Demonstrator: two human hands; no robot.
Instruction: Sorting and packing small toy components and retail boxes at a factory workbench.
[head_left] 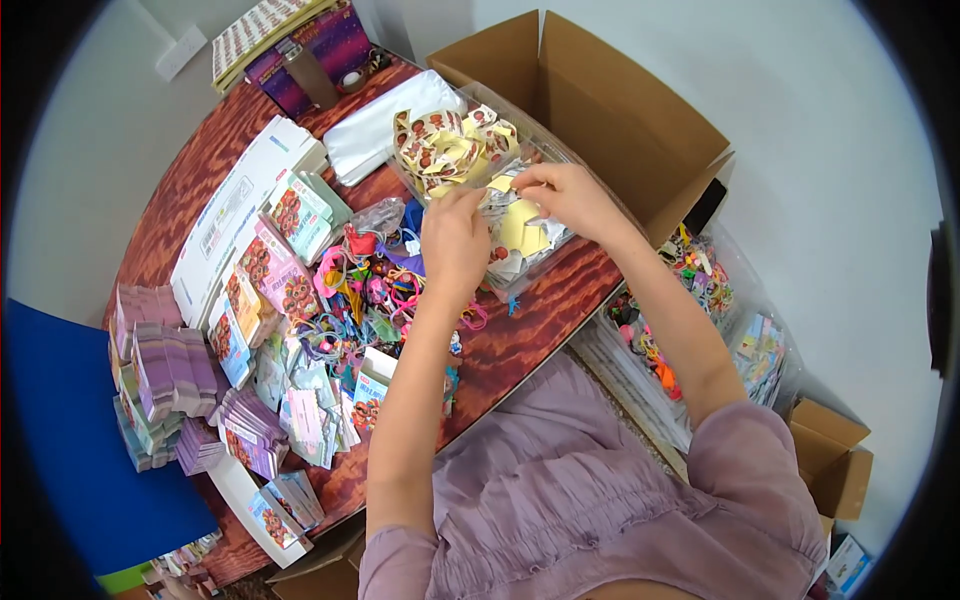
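A person in a lilac top reaches both hands into a clear plastic bin (520,270) on a dark wooden worktop (540,310). The left hand (455,240) is curled, fingertips pinching at the printed paper pieces (520,235) heaped in the bin. The right hand (565,195) closes thumb and fingers on a piece from the same heap, just beside the left. A coil of cartoon-printed ribbon (450,145) rises immediately beyond both hands. A tangle of bright plastic trinkets (365,285) lies just left of the left hand, stacks of lilac cards (170,370) farther left. An open cardboard box (610,110) stands behind the right hand.
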